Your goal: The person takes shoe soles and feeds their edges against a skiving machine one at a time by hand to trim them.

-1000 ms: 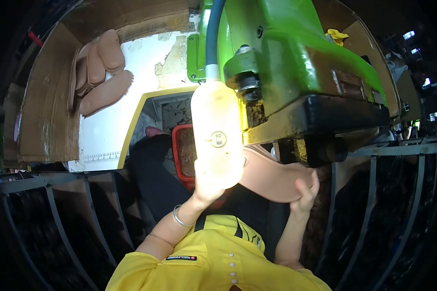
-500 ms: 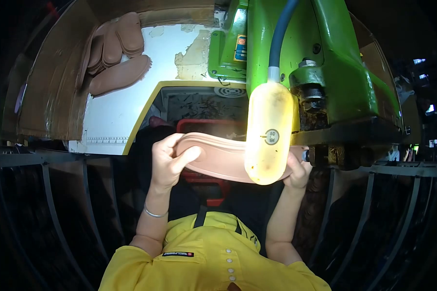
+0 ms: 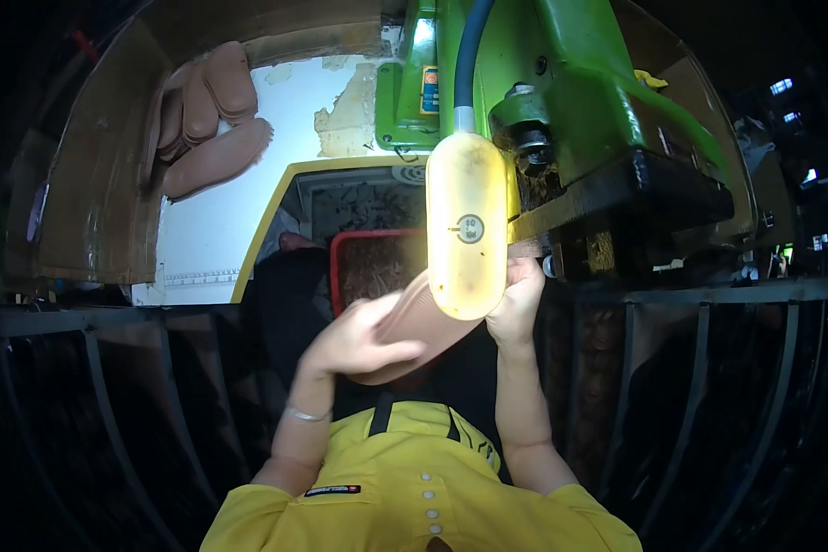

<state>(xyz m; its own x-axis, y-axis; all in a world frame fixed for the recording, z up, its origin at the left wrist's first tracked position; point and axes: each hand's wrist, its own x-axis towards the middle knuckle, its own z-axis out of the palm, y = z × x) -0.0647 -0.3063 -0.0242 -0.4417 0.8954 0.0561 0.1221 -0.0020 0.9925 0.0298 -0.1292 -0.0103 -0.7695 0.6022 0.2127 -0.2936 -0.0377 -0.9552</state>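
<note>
A pinkish-brown sole-shaped piece (image 3: pixel 432 339) slants beneath a glowing, oval lamp (image 3: pixel 469 248), which hides part of it; its near end reaches out below and left of the lamp. The left hand (image 3: pixel 345 345), slightly blurred, is lower left of the lamp and clamped on the piece, thumb over the upper face. The right hand (image 3: pixel 518 299) is just beside the lamp's lower right edge, fingers curled; the lamp covers part of the grip, so I cannot tell whether it is closed on the piece.

Left of the lamp and farther down is a red bin (image 3: pixel 336 276) with brownish scraps inside. Right of the lamp stands a green machine (image 3: pixel 575 92) with dark, grimy metal parts. Far to the lamp's upper left, on a worn white tabletop (image 3: pixel 290 101), similar soles (image 3: pixel 201 110) lie overlapping, with a single sole (image 3: pixel 219 158) just in front, all beside a brown cardboard wall (image 3: pixel 101 175). Below the lamp are the person's yellow shirt (image 3: pixel 386 515) and, on the left wrist, a silvery bracelet (image 3: pixel 305 416)
</note>
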